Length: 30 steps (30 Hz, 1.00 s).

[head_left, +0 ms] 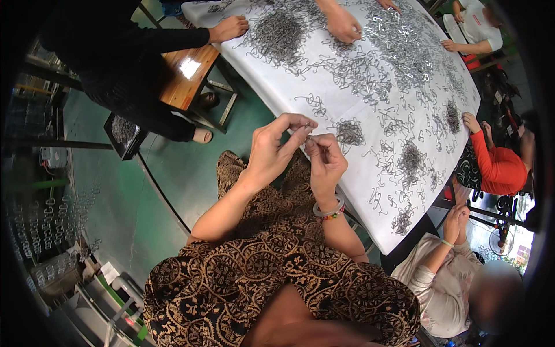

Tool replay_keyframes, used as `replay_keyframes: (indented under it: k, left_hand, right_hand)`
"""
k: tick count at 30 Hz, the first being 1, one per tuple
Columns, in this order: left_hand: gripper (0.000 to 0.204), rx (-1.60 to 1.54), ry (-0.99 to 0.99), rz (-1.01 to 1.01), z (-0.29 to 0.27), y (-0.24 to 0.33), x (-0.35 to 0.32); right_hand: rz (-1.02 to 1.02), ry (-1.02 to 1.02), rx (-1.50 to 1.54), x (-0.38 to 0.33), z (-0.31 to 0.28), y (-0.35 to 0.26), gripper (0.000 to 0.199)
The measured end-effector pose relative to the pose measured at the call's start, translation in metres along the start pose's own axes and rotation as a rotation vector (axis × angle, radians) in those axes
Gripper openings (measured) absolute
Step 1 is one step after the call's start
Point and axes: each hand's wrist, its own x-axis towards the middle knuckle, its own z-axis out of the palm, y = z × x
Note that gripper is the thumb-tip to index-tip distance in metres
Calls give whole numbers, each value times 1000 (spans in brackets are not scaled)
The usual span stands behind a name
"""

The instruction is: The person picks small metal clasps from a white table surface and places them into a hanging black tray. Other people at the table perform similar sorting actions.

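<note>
In front of my body, at the table's near left edge, both hands meet with fingertips pinched. My left hand point(276, 143) grips a small grey wire hook point(308, 132), mostly covered by the fingers. My right hand point(325, 163), with bracelets on its wrist, is closed on the same piece from the other side. Its exact shape is too small to tell. Just beyond the right hand, on the white-covered table point(352, 182), lies a small heap of bent wire hooks point(350, 133). Further loose hooks point(399, 124) are scattered across the cloth.
Large hook piles point(277, 34) lie at the far side, where other people's hands point(344, 23) work. A person in red point(503, 165) and one in a pale top point(430, 283) sit on the right. A wooden bench point(185, 75) and black tray point(139, 139) stand left.
</note>
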Motion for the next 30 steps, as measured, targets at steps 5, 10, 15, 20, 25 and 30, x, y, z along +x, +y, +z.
replay_keyframes:
  k: [5,10,15,20,25,30]
  left_hand:
    - [10,-53,42,45,-12,-3,4]
    - [8,-54,-29,4,-27,-2,5]
    - [8,4,12,-150,-33,-4,2]
    - [11,-58,-4,-125,-34,-13,-2]
    - [12,-9,30,-104,-33,-23,-4]
    - [14,-12,0,-281,-22,-39,-6]
  right_hand:
    - [-12,-152,-455,49,-50,4,24]
    - [-77,-309,-934,162,-101,62,22]
    - [-53,-390,-1223,189,-111,106,17]
    - [150,-377,-1198,203,-114,87,16]
    - [301,-223,-657,158,-90,28,10]
    - [102,-336,-283,46,-34,-13,7]
